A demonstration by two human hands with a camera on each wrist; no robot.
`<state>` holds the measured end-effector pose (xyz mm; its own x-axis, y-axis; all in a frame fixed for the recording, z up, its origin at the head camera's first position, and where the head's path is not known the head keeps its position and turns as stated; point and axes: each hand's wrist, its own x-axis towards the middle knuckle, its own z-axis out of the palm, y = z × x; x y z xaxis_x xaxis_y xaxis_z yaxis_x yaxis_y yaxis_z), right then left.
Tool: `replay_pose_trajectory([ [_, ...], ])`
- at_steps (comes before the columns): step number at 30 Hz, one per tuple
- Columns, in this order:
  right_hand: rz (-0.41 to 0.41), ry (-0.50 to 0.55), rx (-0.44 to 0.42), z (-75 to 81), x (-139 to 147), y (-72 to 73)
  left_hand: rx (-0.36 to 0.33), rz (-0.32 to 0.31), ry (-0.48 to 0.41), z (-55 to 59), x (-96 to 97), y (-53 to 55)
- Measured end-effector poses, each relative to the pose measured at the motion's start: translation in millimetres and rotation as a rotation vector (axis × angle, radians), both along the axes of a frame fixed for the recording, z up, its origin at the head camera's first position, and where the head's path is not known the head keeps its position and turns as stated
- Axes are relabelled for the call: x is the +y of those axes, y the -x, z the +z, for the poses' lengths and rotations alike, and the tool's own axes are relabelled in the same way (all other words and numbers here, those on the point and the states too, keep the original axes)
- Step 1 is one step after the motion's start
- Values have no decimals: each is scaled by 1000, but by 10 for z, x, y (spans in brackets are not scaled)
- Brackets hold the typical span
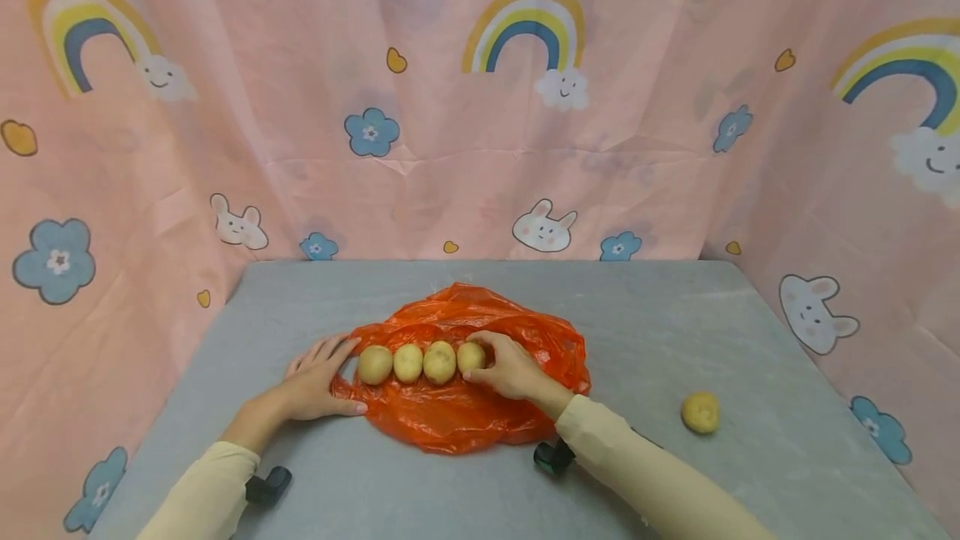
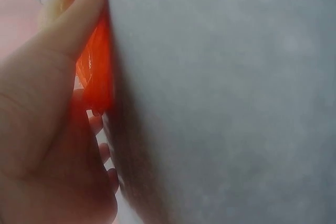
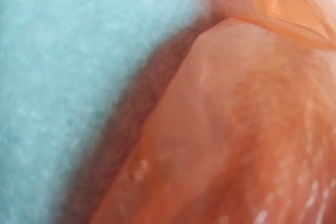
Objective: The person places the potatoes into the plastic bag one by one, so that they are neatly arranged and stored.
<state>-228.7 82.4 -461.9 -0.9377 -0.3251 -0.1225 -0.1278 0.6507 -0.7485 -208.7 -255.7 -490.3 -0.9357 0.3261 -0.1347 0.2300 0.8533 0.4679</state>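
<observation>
Several potatoes stand in a row on a crumpled orange plastic bag [image 1: 450,423], among them the leftmost potato [image 1: 375,365] and a spotted one [image 1: 439,362]. My right hand [image 1: 512,369] holds the rightmost potato [image 1: 470,358] of the row between thumb and fingers. At the bag's left end my left hand [image 1: 315,382] lies with fingers and thumb spread, touching the bag beside the leftmost potato. In the left wrist view a strip of the bag [image 2: 100,72] shows between thumb and fingers. The bag [image 3: 252,129] covers much of the right wrist view, hiding the right fingers.
A lone potato [image 1: 701,412] lies on the grey table [image 1: 637,315] to the right, apart from the bag. A pink patterned curtain [image 1: 450,190] hangs behind the table and along both sides.
</observation>
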Motion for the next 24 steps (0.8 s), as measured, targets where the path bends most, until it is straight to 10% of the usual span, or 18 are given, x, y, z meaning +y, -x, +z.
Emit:
replay_pose_trajectory([
  [24, 10, -13, -3, -28, 14, 11, -2, -1, -4, 16, 16, -21],
])
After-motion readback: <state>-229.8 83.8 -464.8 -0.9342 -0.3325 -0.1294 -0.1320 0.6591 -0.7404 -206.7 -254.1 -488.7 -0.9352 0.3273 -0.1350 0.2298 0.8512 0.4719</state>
